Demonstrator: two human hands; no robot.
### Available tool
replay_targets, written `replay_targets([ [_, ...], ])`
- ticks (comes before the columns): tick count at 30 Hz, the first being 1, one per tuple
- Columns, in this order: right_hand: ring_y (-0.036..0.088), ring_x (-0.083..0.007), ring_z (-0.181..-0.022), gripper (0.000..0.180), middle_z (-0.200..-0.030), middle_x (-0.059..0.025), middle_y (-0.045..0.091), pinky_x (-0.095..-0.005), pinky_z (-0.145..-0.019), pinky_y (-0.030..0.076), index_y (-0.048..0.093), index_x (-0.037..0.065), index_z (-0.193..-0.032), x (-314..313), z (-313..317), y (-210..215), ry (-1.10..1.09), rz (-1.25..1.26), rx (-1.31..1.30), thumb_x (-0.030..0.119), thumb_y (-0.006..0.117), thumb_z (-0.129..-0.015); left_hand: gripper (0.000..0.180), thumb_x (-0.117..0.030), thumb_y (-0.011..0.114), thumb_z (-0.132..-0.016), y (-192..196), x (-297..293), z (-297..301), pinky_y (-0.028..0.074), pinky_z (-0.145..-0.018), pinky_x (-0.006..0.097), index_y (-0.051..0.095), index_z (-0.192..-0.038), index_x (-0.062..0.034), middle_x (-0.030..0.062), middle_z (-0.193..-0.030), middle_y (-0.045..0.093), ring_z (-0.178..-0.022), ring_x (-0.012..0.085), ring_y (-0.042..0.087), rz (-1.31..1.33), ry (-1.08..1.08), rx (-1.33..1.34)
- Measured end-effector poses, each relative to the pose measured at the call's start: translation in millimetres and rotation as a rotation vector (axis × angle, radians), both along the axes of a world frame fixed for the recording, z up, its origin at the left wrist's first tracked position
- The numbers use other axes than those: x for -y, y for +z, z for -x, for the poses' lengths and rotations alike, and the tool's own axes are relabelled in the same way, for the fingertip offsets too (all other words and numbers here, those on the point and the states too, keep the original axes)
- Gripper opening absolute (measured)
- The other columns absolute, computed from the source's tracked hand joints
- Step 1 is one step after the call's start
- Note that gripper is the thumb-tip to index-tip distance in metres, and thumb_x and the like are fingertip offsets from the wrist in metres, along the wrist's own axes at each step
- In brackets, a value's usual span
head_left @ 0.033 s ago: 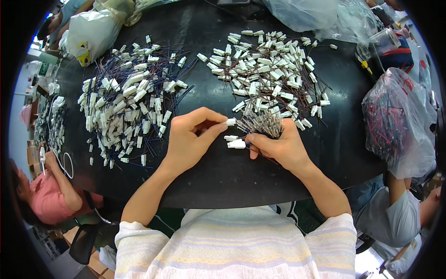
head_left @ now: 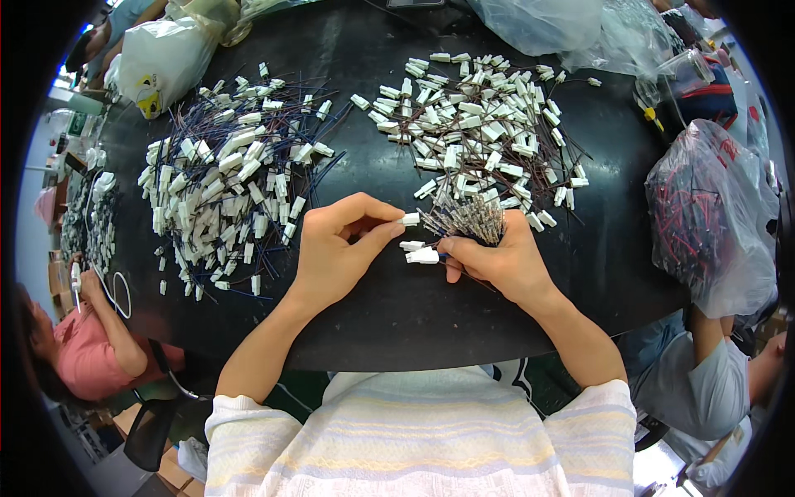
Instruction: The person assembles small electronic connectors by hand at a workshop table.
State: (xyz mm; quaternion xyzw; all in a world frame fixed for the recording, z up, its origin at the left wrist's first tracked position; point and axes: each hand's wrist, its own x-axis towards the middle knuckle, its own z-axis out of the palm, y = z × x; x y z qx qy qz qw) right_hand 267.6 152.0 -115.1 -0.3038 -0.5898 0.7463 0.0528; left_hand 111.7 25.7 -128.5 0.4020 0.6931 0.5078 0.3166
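Between thumb and index finger, my left hand (head_left: 344,248) pinches a small white plastic connector (head_left: 409,219). My right hand (head_left: 505,261) is closed around a bundle of thin wires with metal crimp terminals (head_left: 465,222) at their ends, which fan out toward the connector. Whether a wire end sits inside that connector is too small to tell. Just left of my right thumb are two more white connectors (head_left: 423,256), close to the fingertips; their wires run under the hand. Beyond my right hand spreads a pile of white connectors on brown wires (head_left: 489,132).
At the left lies a larger heap of white connectors on blue wires (head_left: 228,182). A clear bag of red and dark wires (head_left: 691,219) stands at the right edge of the black table (head_left: 373,331). Plastic bags (head_left: 538,29) lie at the back. People sit at both sides.
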Motion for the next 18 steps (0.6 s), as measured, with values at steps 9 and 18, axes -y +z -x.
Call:
replay_targets([
  [9, 0.055, -0.0065, -0.052, 0.007, -0.06, -0.0036, 0.06, -0.02, -0.045, 0.039, 0.061, 0.0, -0.075, -1.9, -0.5, -1.3, 0.025, 0.002, -0.001, 0.007, 0.061, -0.077, 0.01, 0.005, 0.063, -0.076, 3.5, 6.5, -1.8, 0.05, -0.069, 0.021, 0.063, -0.086, 0.0047, 0.0083, -0.084, 0.065, -0.076, 0.0099, 0.061, -0.07, -0.042, 0.141],
  [18, 0.056, -0.0068, -0.054, 0.006, -0.063, -0.0031, 0.06, -0.0204, -0.05, 0.043, 0.061, -0.002, -0.076, -0.6, -2.4, 6.1, 0.033, 0.047, -0.088, 0.003, 0.061, -0.079, 0.014, 0.012, 0.06, -0.074, 2.0, 6.9, -1.3, 0.047, -0.064, 0.02, 0.063, -0.086, 0.0052, 0.0111, -0.084, 0.065, -0.072, 0.0101, 0.059, -0.199, -0.019, 0.133],
])
